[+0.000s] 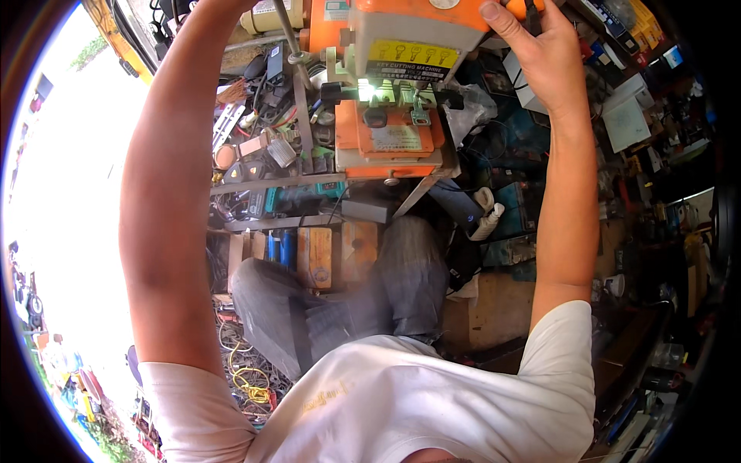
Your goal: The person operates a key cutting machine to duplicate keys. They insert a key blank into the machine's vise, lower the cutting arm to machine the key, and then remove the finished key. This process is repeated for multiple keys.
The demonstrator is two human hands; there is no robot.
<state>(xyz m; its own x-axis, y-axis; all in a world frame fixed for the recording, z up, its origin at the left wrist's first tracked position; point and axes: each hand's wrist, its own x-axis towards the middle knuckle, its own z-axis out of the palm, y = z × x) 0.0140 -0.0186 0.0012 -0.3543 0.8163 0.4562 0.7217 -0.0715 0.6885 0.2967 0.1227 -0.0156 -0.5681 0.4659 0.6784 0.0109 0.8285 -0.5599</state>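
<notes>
In front of me stands an orange and grey key cutting machine (pixel 413 38), its lamp lit over the clamps. A black-headed key (pixel 375 117) sits at the left clamp, and a metal key (pixel 421 113) hangs at the right one. My right hand (pixel 544 46) is at the machine's upper right, its thumb near the housing. Between thumb and fingers is an orange-and-black object (pixel 529 9), cut off by the upper edge; its kind is unclear. My left forearm (pixel 166 193) reaches up along the machine's left side, near a metal lever (pixel 285 27); that hand is out of frame.
Loose tools and parts (pixel 266 123) crowd the bench left of the machine. A teal power tool (pixel 297 197) lies on a shelf below. Wooden blocks (pixel 315 258) stand by my knees, tangled wires (pixel 251 382) lie at lower left, and a white bottle (pixel 488 221) is at right.
</notes>
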